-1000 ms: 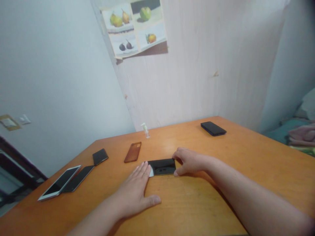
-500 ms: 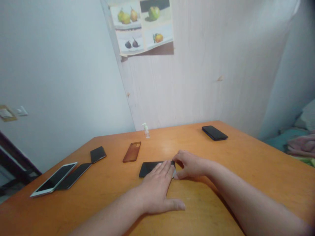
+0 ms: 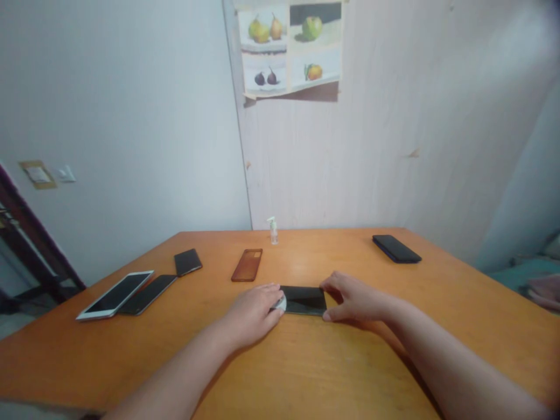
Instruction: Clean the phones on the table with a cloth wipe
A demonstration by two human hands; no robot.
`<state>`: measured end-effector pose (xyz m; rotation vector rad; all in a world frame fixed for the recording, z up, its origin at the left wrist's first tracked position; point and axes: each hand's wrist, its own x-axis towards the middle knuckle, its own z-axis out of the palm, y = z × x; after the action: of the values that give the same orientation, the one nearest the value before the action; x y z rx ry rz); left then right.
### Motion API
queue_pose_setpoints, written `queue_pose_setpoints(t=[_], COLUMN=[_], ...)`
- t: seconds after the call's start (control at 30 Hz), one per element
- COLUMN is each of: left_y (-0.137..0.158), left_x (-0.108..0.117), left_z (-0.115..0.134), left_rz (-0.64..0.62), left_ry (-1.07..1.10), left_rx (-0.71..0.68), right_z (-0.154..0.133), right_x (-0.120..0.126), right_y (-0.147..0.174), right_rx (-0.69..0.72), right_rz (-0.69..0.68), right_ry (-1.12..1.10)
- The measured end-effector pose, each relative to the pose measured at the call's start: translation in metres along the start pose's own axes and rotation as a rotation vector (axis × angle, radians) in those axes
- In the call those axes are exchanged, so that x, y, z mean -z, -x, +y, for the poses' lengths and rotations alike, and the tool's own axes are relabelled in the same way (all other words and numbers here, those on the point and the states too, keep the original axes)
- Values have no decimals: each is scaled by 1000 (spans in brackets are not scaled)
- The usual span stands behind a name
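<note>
Between L hand [image 3: 250, 315] & R hand [image 3: 357, 298], flat on table [image 3: 297, 364]: black phone [image 3: 306, 300], long axis L–R; L clamped on white pad [image 3: 282, 304] at phone's L end; R thumb + finger gripping its R end.

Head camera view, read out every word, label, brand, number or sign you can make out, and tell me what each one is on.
No text can be read.
Centre phone: no readable lettering on its dark screen.
Pump bottle: too small to tell any print.
Wall plate on the left: too blurred to read.
Fruit pictures: no readable words.
</note>
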<state>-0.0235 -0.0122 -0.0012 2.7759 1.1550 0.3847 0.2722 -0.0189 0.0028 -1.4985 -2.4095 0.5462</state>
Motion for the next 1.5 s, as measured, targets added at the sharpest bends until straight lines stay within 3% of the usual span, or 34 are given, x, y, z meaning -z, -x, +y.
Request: queue_pose_setpoints(t=[0.23,0.43,0.57,0.67,0.83,1.2,1.33,1.5], left_y=[2,-8,-14,-15,-15,-15,-18,-20], left_x=[-3,3,1,2,5,10,11,18], left_z=[-10,-23,-27,-26,-20,-12,-19,-34], left_rz=[111,343,409,413,400,408,468,612], left_ry=[220,786,1256,1441,1582,1774,1775,1739], left_rx=[-28,181,339,385,385,342,356,531], right_z=[-2,1,2,2,-9,-105,-115,-113], right_x=[1,-2,-11,-15,-17,-16,-19,-22], right_y=[4,6,3,0,-5,-26,-50,-73], right_rx=[3,10,-62,-83,-77,79,51,-93], right_rz=[0,11,175,330,519,78,93,221], right_ry=[-11,-38,-127,-129,-109,-292,-416,-733])
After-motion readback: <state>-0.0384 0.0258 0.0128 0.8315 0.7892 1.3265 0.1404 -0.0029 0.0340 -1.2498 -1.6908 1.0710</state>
